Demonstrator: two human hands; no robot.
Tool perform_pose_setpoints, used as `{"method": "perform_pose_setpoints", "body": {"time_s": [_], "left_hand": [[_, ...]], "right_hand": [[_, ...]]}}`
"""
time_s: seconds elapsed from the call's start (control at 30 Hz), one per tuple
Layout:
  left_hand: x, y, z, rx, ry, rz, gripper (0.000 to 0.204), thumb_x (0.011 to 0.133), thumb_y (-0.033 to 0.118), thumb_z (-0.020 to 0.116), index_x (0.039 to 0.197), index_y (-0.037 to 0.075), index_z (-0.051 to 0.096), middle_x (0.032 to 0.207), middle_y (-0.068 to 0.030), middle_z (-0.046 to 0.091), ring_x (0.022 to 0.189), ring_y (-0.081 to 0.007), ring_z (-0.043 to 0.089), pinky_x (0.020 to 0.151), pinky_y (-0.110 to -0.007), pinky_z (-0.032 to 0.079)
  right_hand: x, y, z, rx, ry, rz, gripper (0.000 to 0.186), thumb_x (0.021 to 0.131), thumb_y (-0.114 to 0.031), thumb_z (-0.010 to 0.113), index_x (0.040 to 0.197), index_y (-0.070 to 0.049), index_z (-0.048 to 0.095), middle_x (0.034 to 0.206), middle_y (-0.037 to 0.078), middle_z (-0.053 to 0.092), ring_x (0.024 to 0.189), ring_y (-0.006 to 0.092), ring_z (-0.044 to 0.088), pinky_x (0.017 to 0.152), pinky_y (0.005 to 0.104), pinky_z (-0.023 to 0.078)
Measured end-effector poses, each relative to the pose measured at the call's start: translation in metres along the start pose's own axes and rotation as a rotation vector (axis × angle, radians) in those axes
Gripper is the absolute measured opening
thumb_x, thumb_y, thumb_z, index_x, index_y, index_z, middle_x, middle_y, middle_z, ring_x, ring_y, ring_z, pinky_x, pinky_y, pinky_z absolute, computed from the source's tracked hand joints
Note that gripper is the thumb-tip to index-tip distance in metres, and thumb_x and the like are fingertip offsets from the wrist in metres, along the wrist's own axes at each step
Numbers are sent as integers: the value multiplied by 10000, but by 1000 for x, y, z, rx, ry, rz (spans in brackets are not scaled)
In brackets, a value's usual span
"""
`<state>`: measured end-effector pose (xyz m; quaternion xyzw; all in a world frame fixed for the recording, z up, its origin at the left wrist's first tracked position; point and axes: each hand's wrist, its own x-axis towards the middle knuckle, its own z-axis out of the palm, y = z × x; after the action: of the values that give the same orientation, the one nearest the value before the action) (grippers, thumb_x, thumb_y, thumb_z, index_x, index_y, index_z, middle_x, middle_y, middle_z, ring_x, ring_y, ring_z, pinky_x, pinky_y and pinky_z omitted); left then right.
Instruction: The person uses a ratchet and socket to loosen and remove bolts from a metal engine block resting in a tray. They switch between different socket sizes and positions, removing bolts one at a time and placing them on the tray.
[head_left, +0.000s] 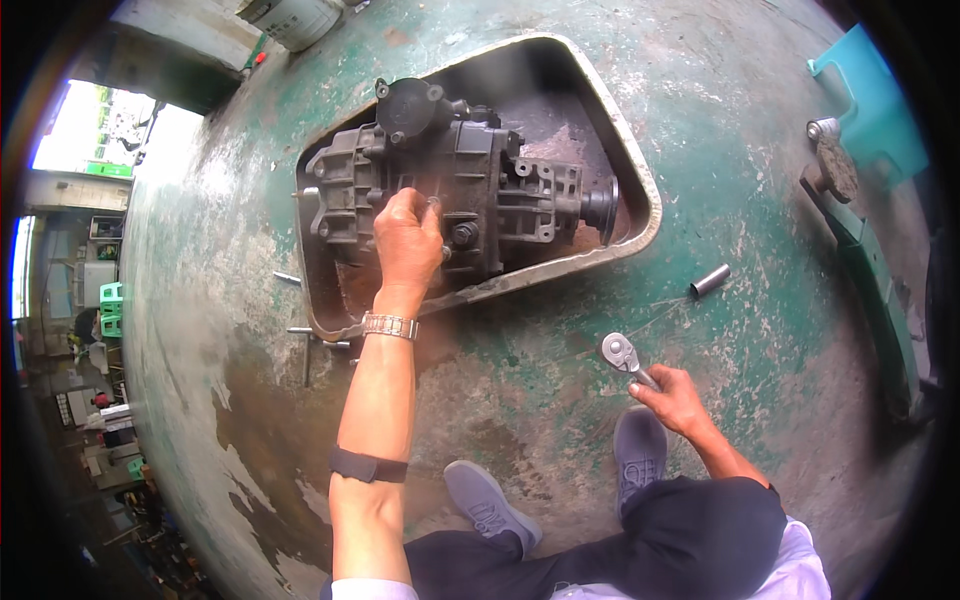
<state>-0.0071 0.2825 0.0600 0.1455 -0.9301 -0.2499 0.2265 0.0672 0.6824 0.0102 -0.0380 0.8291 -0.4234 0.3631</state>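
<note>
A grey metal gearbox (470, 200) lies in a large metal tray on the floor ahead of me. Over the middle of its ribbed casing is my left hand (408, 235), its fingers closed in a pinch; a small part shows at the fingertips, too little to name. My right hand (672, 398) is closed round the handle of a ratchet wrench (620, 352), whose round head points up and away from me. The ratchet is held off to the right, apart from the gearbox.
The tray's pale rim (600, 82) surrounds the gearbox. A metal tube (710, 282) lies on the floor to the right, and a T-shaped bar (306, 355) lies at lower left. Further right stand a green metal frame (875, 290) and a turquoise stool (880, 105). A bucket (292, 20) stands at the back.
</note>
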Motion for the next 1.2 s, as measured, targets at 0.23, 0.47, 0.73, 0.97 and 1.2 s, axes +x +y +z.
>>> {"method": "perform_pose_setpoints", "body": {"time_s": [0.23, 0.47, 0.73, 0.97, 1.2], "left_hand": [[-3, -3, 0, -64, -10, -48, 118, 808, 52, 695, 816, -17, 600, 733, -149, 626, 627, -260, 581, 607, -367, 460], [-12, -11, 1, -166, 6, -152, 137, 841, 56, 691, 951, -18, 657, 798, -42, 670, 683, -104, 589, 649, -266, 480], [-42, 23, 3, 53, 94, 159, 164, 793, 16, 669, 953, 5, 637, 935, -172, 584, 840, -358, 604, 729, -415, 491], [-52, 40, 19, 188, -66, 302, 222, 752, 7, 700, 966, 21, 645, 1012, -153, 556, 902, -320, 587, 775, -403, 490], [-40, 28, 13, 80, -170, 270, 250, 752, 14, 711, 993, -6, 648, 1058, -147, 568, 875, -281, 595, 773, -367, 493]], "right_hand": [[2, -11, 7, -14, -73, 42, 322, 817, -285, 721, 775, 17, 616, 626, 71, 541, 617, 121, 471, 556, 349, 401], [-4, -10, 10, 0, -66, 3, 360, 810, -310, 723, 760, 23, 597, 603, 109, 519, 590, 146, 473, 551, 372, 405], [-6, 3, 13, 4, -39, -4, 368, 804, -335, 732, 795, 20, 633, 594, 153, 544, 550, 202, 518, 550, 396, 423], [-3, -2, 12, 1, -71, 10, 371, 813, -324, 722, 787, 28, 610, 609, 166, 535, 577, 191, 507, 564, 406, 417], [0, -1, 13, -18, -59, -3, 331, 837, -287, 705, 786, 25, 607, 596, 143, 542, 563, 183, 520, 551, 393, 417]]}}
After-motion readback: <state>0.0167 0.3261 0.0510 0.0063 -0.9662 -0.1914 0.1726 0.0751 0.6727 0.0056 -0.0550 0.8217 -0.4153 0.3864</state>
